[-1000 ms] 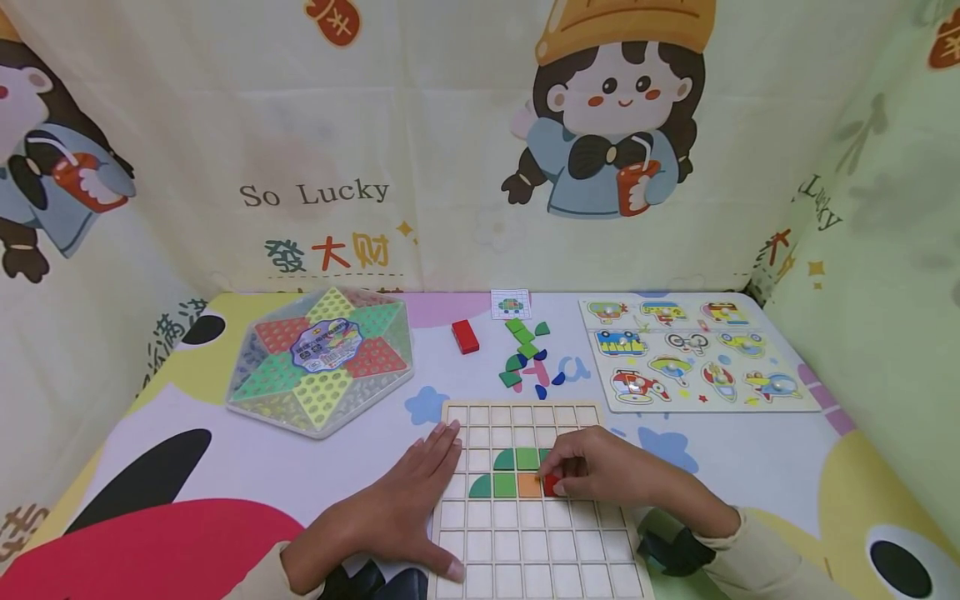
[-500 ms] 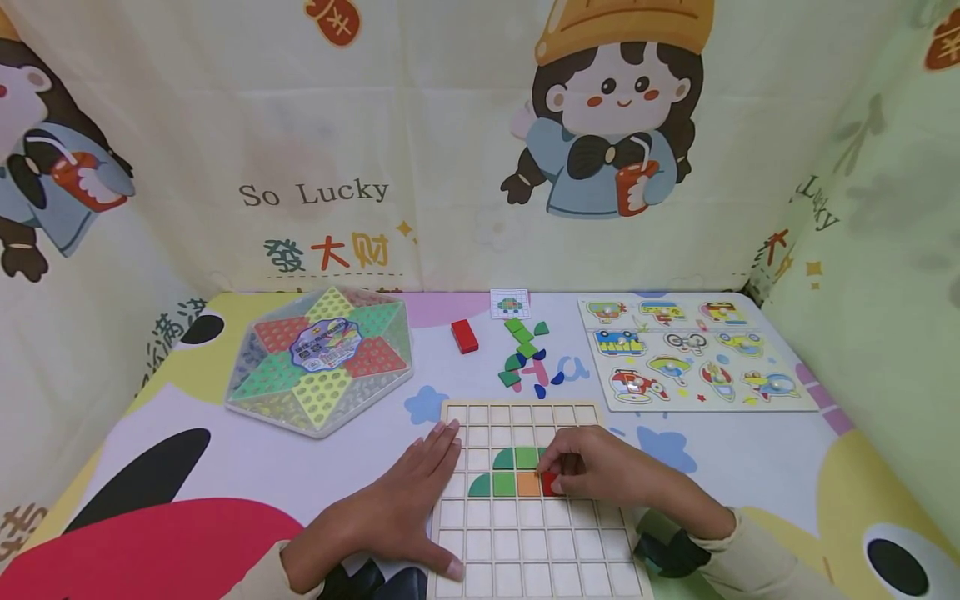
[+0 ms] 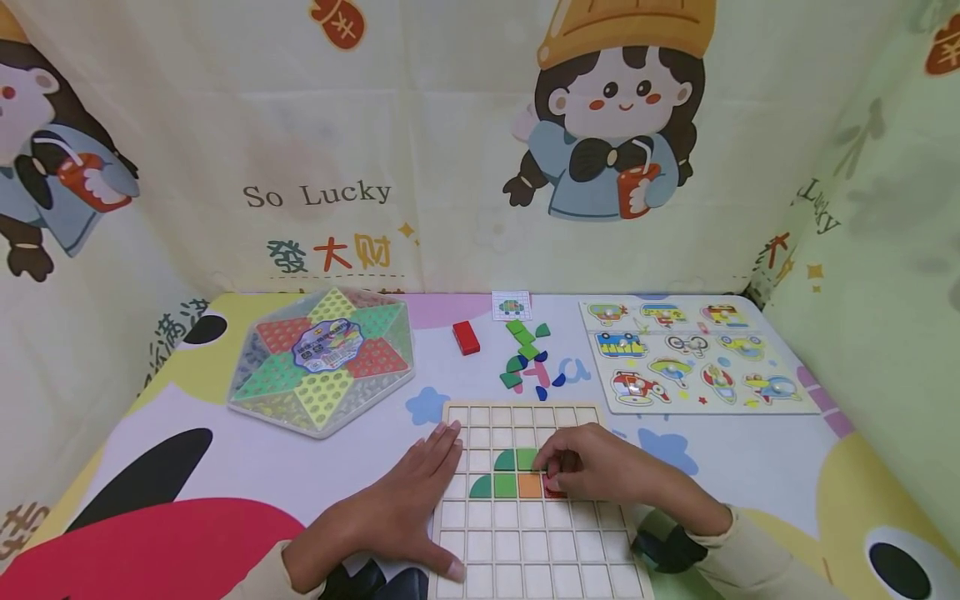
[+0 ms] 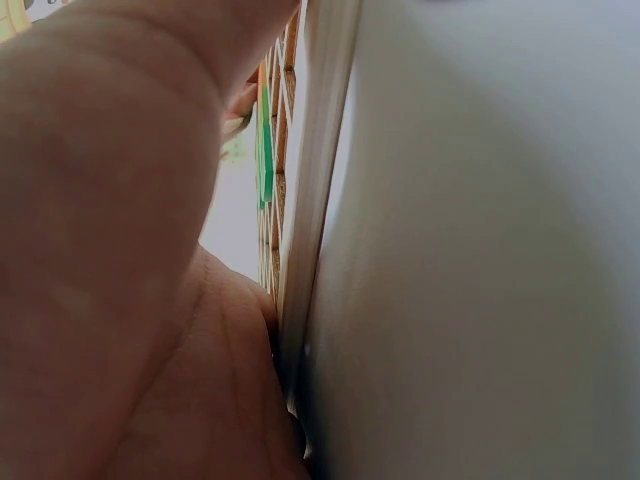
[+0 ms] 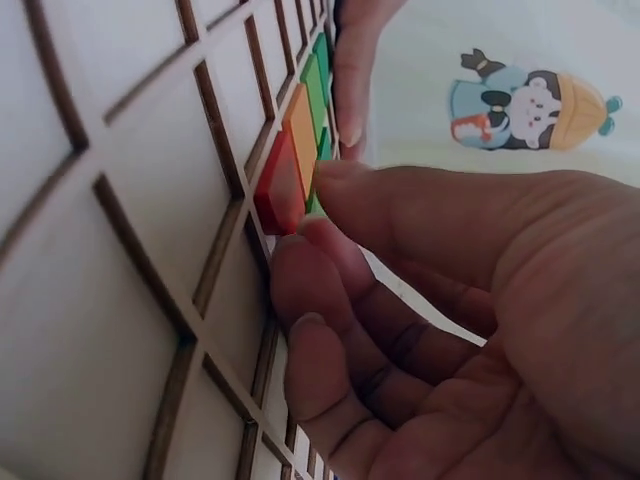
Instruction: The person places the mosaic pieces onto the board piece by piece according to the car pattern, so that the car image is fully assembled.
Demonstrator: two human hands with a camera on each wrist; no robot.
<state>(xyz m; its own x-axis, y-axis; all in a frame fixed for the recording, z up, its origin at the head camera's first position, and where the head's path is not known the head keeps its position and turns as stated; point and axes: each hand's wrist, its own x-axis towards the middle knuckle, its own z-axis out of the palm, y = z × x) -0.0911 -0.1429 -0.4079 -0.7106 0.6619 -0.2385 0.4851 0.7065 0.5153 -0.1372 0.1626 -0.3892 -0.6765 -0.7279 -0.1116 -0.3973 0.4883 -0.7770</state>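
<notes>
A wooden grid board (image 3: 517, 567) lies in front of me. My left hand (image 3: 397, 492) rests along its left edge, fingers straight and thumb spread on the frame. My right hand (image 3: 607, 467) pinches a red square tile (image 5: 282, 185) at its edges, over a cell right beside the orange square tile (image 3: 529, 486); the fingers hide part of it in the head view. Left of the orange tile are a light green square (image 3: 505, 486) and a dark green quarter-round tile (image 3: 481, 487). The row above has another quarter-round (image 3: 506, 460) and a green square (image 3: 527, 458).
Loose green tiles (image 3: 528, 351) and blue pieces (image 3: 558, 380) lie beyond the board, below a small pattern card (image 3: 512, 305). A red block (image 3: 466, 337) lies left of them. A hexagonal game box (image 3: 322, 362) stands left, a vehicle puzzle board (image 3: 697, 354) right.
The right fingers shift slightly over the red tile, and less of its red face shows in the head view. The left hand stays in place.
</notes>
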